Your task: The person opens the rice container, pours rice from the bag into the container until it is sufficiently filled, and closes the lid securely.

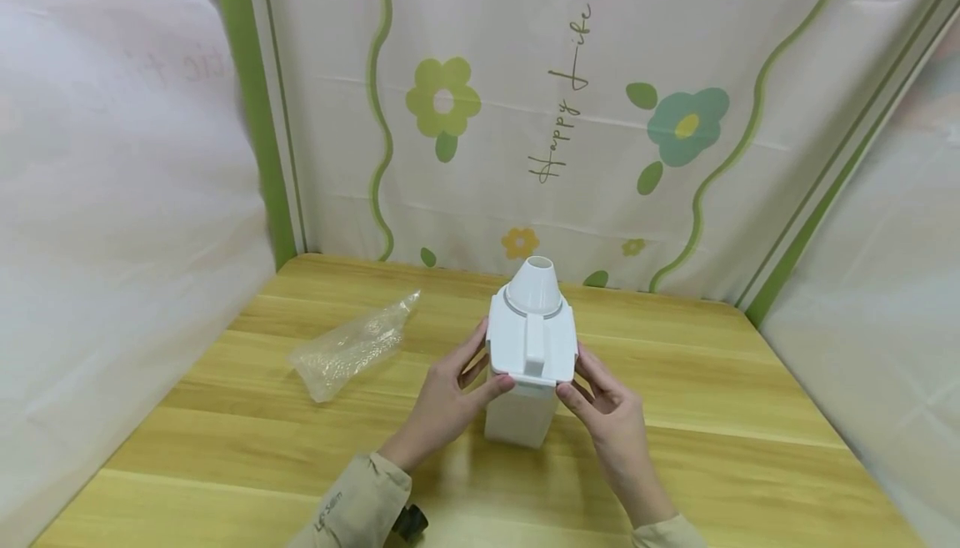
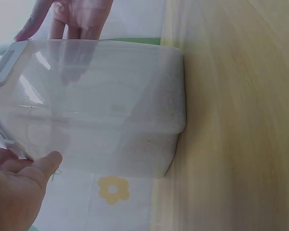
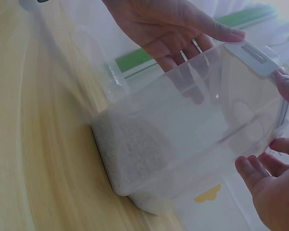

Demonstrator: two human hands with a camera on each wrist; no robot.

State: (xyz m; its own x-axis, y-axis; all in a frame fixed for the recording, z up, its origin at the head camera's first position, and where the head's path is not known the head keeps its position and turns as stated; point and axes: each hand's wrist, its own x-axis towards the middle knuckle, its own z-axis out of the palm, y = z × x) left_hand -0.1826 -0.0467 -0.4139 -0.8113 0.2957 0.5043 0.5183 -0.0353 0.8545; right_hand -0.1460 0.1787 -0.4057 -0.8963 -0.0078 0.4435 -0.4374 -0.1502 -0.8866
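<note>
In the head view, a tall translucent container (image 1: 517, 414) with a white lid (image 1: 551, 339) and cone-shaped spout stands upright on the table. My left hand (image 1: 450, 398) holds it from the left, thumb on the lid's near edge and fingers along its side. On the opposite side, my right hand (image 1: 613, 414) grips the lid's edge likewise. The left wrist view shows the container (image 2: 111, 86) from the front, its base on the tabletop. Pale grains (image 3: 130, 149) fill its lower part in the right wrist view, heaped at a slant.
A crumpled clear plastic bag (image 1: 352, 352) lies left of the container on the wooden table (image 1: 712, 414). A flower-printed curtain (image 1: 480, 173) hangs behind, and pale fabric encloses both sides. By the left cuff is a small black object (image 1: 410, 523).
</note>
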